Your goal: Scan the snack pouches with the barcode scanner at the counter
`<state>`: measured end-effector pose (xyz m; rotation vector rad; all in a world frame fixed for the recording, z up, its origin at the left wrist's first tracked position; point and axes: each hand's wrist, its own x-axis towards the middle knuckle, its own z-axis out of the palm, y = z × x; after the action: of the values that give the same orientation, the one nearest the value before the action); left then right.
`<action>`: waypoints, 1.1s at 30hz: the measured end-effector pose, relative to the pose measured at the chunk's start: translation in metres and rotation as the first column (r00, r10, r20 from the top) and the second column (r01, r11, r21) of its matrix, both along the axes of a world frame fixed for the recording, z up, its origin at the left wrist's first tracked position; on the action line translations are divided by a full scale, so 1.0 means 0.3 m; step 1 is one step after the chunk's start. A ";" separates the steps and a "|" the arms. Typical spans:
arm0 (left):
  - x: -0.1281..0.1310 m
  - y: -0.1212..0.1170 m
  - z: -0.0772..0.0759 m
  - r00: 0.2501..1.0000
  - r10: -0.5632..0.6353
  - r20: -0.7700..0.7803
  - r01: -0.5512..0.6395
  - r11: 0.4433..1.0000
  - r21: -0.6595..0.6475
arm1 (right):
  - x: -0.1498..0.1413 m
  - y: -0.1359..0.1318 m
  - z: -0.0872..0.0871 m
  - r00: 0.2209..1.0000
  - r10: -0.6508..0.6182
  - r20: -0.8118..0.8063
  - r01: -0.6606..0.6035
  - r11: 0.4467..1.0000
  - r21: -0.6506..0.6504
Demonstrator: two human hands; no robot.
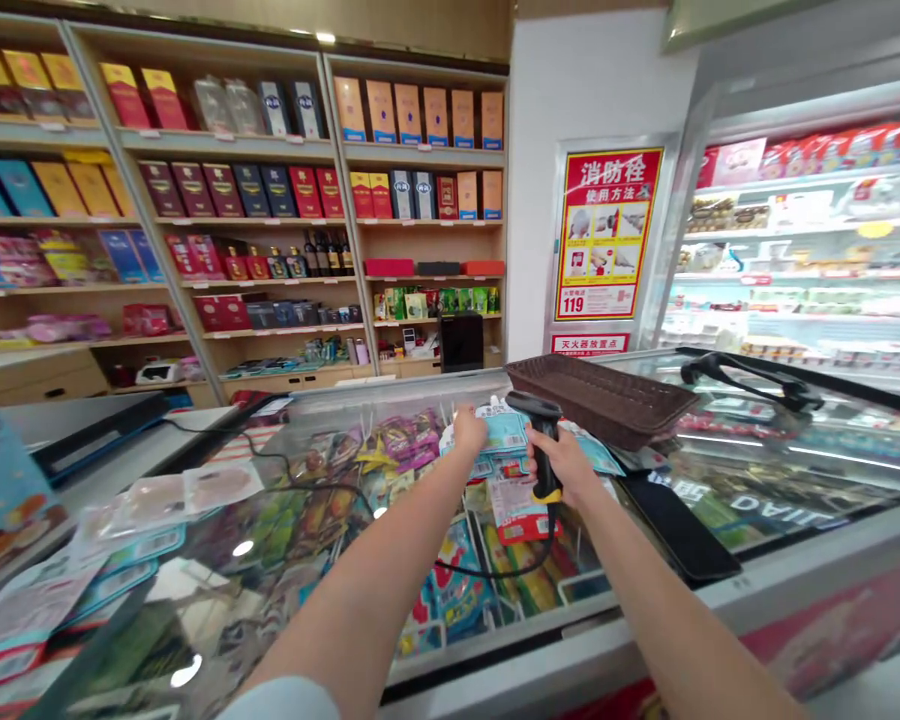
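Over the glass-topped freezer, my right hand (559, 462) is wrapped round the grip of a black barcode scanner (534, 406) with a yellow base end. Its black cable (495, 574) hangs below and loops off to the left. My left hand (468, 430) is closed on the left edge of a light blue and white packet (504, 428), just left of the scanner head. The scanner covers part of that packet. Beneath both hands lie more packets, among them a red and white one (523, 510). What the packets contain cannot be read.
A brown woven basket (600, 392) stands on the glass behind my right hand, with a black flat panel (679, 525) to its right front. More packets (131, 550) lie at the left. A black handle-like frame (750, 378) sits at the far right. Shelves of boxes (420, 115) line the back wall.
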<state>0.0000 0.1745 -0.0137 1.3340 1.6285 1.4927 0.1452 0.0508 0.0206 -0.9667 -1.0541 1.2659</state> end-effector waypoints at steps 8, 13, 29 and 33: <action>0.045 -0.026 0.002 0.987 0.007 -0.161 -0.016 0.998 -0.055 | 0.036 0.010 -0.026 1.000 -0.018 -0.025 0.017 1.000 -0.023; 0.012 -0.048 0.015 0.987 -0.008 -0.163 0.002 0.999 -0.035 | 0.017 0.019 -0.036 1.000 -0.024 -0.004 0.024 0.999 -0.032; -0.754 -0.307 0.065 0.890 0.399 -0.223 -0.397 0.916 0.054 | -0.441 -0.013 -0.020 0.948 0.315 0.043 -0.314 0.949 -0.036; -1.071 -0.514 0.090 0.776 0.511 -0.369 -0.494 0.857 0.147 | -0.586 -0.045 -0.017 0.915 0.400 0.058 -0.398 0.916 -0.045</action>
<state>-0.3213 0.0203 0.0133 1.3502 2.3811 1.6223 -0.0306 0.0372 0.0153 -0.8457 -1.3342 1.5962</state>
